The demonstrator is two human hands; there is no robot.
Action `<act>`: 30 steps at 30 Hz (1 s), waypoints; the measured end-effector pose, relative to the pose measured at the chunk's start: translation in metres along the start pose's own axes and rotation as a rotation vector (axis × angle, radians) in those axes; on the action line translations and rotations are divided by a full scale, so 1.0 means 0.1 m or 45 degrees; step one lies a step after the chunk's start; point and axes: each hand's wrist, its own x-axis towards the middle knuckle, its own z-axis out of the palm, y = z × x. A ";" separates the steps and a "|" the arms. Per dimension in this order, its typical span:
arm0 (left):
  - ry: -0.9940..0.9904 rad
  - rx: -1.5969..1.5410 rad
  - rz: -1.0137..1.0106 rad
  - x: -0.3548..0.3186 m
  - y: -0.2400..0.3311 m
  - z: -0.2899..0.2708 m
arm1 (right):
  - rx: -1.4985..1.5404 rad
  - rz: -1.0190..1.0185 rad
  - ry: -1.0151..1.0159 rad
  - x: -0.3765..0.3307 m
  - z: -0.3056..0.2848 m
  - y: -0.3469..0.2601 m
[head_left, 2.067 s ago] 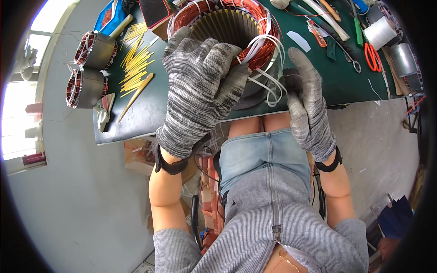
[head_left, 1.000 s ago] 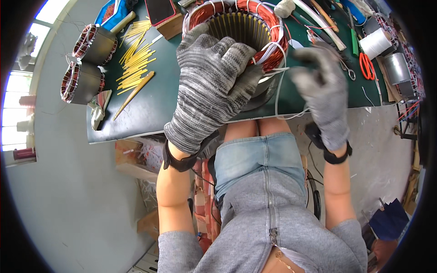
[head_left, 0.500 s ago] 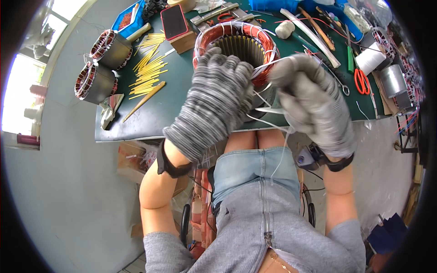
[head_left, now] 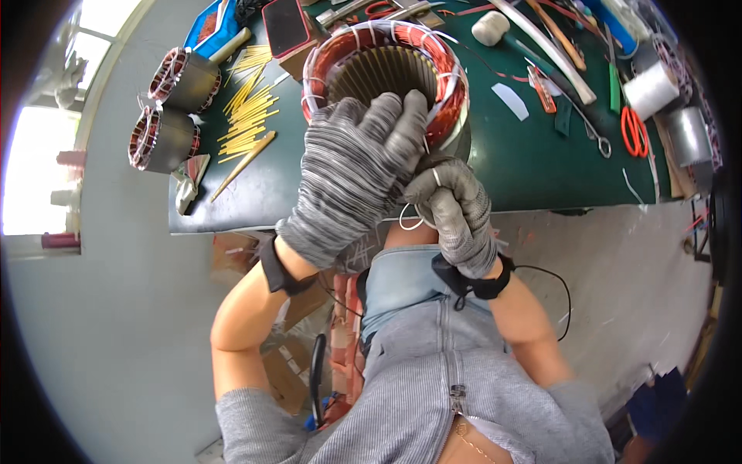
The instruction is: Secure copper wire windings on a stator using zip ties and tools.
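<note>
A motor stator [head_left: 450, 69] with red copper windings stands at the table's near edge, its end ring bound with white cord. My left hand [head_left: 348, 178], in a grey striped knit glove, is wrapped over the near side of that ring, fingers reaching towards the slotted bore. Close beside it, below the ring's near right side, my gloved right hand [head_left: 457, 216] is closed with curled fingers on white lacing cord [head_left: 410, 220]. A small loop of the cord hangs between the hands. My fingers hide the cord's path at the winding.
Two smaller stators [head_left: 164, 141] stand at the left beside scattered yellow strips [head_left: 249, 117] and a pointed wooden stick [head_left: 241, 166]. A phone [head_left: 284, 29] rests behind. Rightward lie a mallet [head_left: 490, 29], a white rod [head_left: 545, 50], orange-handled scissors [head_left: 634, 131] and a white cord spool [head_left: 651, 90].
My right hand has come left and inward, close to my left hand. The long white cord strands between them have become a short loop. The view has shifted slightly.
</note>
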 end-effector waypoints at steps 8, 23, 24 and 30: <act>-0.152 -0.447 -0.284 0.12 0.06 -0.12 | 0.130 -0.063 -0.175 0.06 -0.12 -0.03; -0.214 -0.454 -0.082 0.05 -0.18 -0.21 | -1.328 0.415 0.289 -1.55 -1.56 -0.22; -0.186 -0.443 -0.024 0.06 -0.20 -0.22 | -1.323 0.186 0.145 -1.22 -1.37 -0.26; -0.285 -0.472 -0.046 0.13 -0.30 -0.25 | -1.054 -0.488 0.380 -0.10 -0.32 -0.31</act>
